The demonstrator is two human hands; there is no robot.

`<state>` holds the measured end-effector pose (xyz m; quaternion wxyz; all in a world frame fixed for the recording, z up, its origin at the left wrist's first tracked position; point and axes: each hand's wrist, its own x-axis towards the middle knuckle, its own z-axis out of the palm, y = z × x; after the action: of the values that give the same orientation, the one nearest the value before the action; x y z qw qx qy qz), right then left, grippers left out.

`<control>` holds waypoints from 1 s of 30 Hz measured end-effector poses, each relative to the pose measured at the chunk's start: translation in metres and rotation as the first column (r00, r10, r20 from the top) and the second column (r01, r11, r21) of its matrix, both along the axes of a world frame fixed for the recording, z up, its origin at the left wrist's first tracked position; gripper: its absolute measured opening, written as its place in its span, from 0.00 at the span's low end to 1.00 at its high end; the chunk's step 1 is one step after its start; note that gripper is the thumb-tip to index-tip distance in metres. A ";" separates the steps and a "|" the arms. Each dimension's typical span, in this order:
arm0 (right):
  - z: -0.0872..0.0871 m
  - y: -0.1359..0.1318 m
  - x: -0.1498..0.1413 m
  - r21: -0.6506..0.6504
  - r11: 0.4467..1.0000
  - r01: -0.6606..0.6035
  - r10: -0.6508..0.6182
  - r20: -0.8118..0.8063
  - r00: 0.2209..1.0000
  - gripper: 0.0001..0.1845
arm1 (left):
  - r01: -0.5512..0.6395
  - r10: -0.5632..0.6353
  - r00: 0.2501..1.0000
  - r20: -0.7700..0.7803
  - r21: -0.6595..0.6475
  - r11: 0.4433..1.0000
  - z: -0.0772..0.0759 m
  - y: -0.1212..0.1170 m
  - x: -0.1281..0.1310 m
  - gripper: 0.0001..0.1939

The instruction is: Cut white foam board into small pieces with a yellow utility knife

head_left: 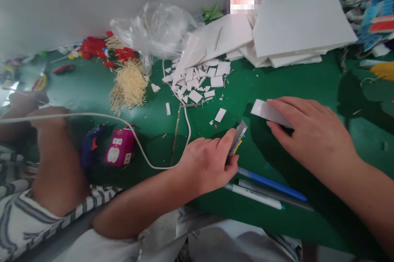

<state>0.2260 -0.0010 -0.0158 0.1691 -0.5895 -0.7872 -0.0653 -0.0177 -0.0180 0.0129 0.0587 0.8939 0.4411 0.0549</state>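
Note:
My left hand [206, 163] is closed, its thumb and fingers gripping what looks like a utility knife [239, 135], a flat grey piece with fine printed marks and a yellow ridged edge. Most of its handle is hidden in my palm. To the right, my right hand [317, 131] pinches a white foam board strip [265, 111] just above the green table [246, 81]; the strip's far end is under my fingers. The two held things are apart. A small white foam piece [220, 115] lies beyond my left hand.
Cut foam scraps [195, 85] are heaped in front of stacked white foam sheets [304, 20]. Three pens, one blue [273, 184], lie nearby. A white cable [141, 155] crosses near a magenta power adapter [119, 147] and blue glue gun [89, 145]. Another person's arm [55, 155] is at left.

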 end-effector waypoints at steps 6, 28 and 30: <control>0.006 -0.002 0.002 0.012 0.999 -0.035 0.036 -0.015 0.999 0.18 | -0.063 0.058 0.973 0.223 0.013 0.998 0.002 0.005 -0.010 0.29; 0.001 0.001 -0.010 0.007 0.977 -0.214 0.213 0.091 0.973 0.18 | 0.061 -0.062 0.980 0.189 0.010 0.998 0.000 0.007 -0.002 0.22; 0.001 0.002 -0.009 -0.010 0.975 -0.222 0.222 0.101 0.970 0.18 | 0.065 -0.068 0.983 0.172 0.025 0.998 -0.002 0.007 0.000 0.22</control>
<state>0.2171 0.0009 -0.0147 0.1357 -0.4937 -0.8556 -0.0764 -0.0179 -0.0115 0.0113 0.0901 0.9005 0.4037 0.1343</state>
